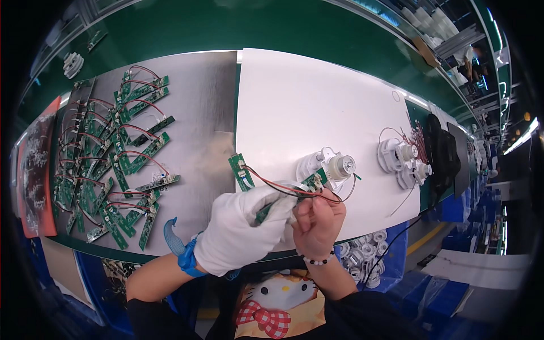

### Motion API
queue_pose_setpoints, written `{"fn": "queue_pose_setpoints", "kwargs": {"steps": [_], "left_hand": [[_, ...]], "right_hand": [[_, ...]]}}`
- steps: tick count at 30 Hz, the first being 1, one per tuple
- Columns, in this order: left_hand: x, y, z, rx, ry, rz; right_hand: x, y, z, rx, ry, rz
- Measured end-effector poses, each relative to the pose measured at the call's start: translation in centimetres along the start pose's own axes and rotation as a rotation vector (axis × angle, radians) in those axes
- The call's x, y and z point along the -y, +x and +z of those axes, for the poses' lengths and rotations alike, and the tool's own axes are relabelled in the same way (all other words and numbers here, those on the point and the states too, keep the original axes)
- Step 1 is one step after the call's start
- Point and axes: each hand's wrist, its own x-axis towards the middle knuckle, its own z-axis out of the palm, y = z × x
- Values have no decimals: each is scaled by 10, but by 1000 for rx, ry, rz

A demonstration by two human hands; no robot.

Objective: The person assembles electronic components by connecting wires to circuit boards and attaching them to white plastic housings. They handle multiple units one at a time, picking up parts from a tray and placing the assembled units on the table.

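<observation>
My left hand [243,229], in a white glove with a blue strap at the wrist, is closed around a narrow green circuit board [315,180]. The board's upper end sticks out past the gloved fingers. My bare right hand [319,224], wearing a bead bracelet, pinches thin red and black wires [289,188] beside that end. The fingertips hide the exact grip. Another green circuit board [241,171] projects above the glove, with wires running from it toward my right hand. Just beyond my hands, a white plastic motor unit [327,166] with a round ribbed cap sits on the white sheet [317,102].
Many wired circuit boards [122,153] lie piled on the metal plate [209,85] at left. Two more white units [399,156] stand at right, near red wires and a black item [442,153]. A blue bin [396,255] of white parts sits below the table edge.
</observation>
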Motion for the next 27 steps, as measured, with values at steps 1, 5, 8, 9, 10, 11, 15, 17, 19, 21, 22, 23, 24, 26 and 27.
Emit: {"fn": "queue_pose_setpoints", "kwargs": {"steps": [1, 5, 8, 9, 10, 11, 15, 17, 19, 21, 22, 23, 24, 26, 27], "left_hand": [[2, 0, -1, 5, 51, 88], [1, 3, -6, 68, 246, 214], [-6, 4, -5, 33, 48, -65], [-12, 7, -4, -6, -104, -241], [-17, 9, -6, -54, -243, -420], [-18, 10, -8, -64, -247, -414], [-23, 14, -10, -7, -258, -484], [-24, 17, -10, -18, -292, -528], [-24, 18, -9, -21, -317, -539], [-20, 17, -8, -14, -328, -527], [-18, 17, -8, -14, -333, -525], [-16, 18, -8, -14, -338, -522], [-16, 18, -8, -13, -342, -521], [-16, 18, -9, -9, -341, -522], [-16, 18, -9, -8, -342, -520]], "right_hand": [[-1, 0, -1, 9, 4, -6], [4, 1, -5, 18, 65, 103], [25, 2, -5, 83, -241, 161], [35, 2, -12, 202, -557, 44], [44, 2, -18, 329, -860, -71], [56, 3, -28, 448, -1121, -287], [90, 20, -50, 863, -1608, -815], [96, 30, -54, 1015, -1731, -882], [95, 40, -58, 1061, -1796, -948], [93, 45, -60, 1101, -1829, -990], [91, 46, -61, 1119, -1830, -1000], [91, 47, -62, 1136, -1831, -1009], [92, 48, -62, 1152, -1859, -999], [99, 48, -63, 1183, -1918, -976], [102, 49, -62, 1220, -1888, -972]]}}
